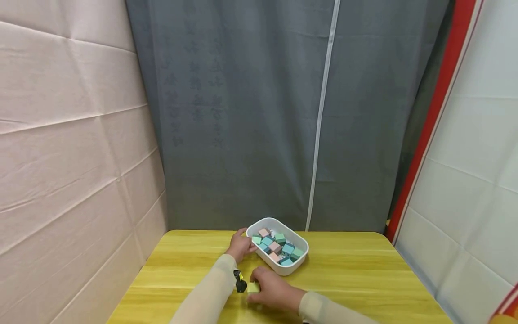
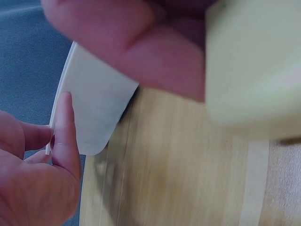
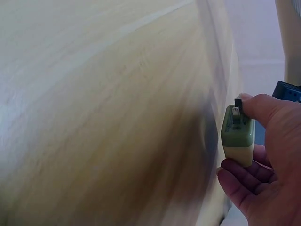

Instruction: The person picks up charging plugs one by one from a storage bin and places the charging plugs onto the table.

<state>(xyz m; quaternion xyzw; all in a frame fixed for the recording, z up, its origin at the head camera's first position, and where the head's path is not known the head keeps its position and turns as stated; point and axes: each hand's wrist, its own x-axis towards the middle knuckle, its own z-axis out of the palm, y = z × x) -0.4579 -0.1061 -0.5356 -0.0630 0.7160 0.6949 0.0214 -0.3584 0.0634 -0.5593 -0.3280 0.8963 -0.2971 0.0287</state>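
Note:
A white plastic bin (image 1: 272, 266) stands on the table, tilted across the view, with several small pink, teal and green blocks (image 1: 275, 247) inside. My left hand (image 1: 240, 245) pinches its left rim between thumb and fingers, as the left wrist view also shows at the rim (image 2: 61, 99). In front of the bin, my right hand (image 1: 275, 288) grips a plug-in charger (image 1: 253, 288) between thumb and fingers, close over the table. The right wrist view shows this charger (image 3: 237, 136) with a green prong face, two metal prongs and a cream body.
The yellow wood-grain table (image 1: 194, 252) runs back to a grey curtain (image 1: 243, 135). Pale cloth walls stand on the left (image 1: 73, 157) and right (image 1: 465, 193). A small black wrist camera (image 1: 240, 283) sits at the left sleeve, right beside the charger in the head view.

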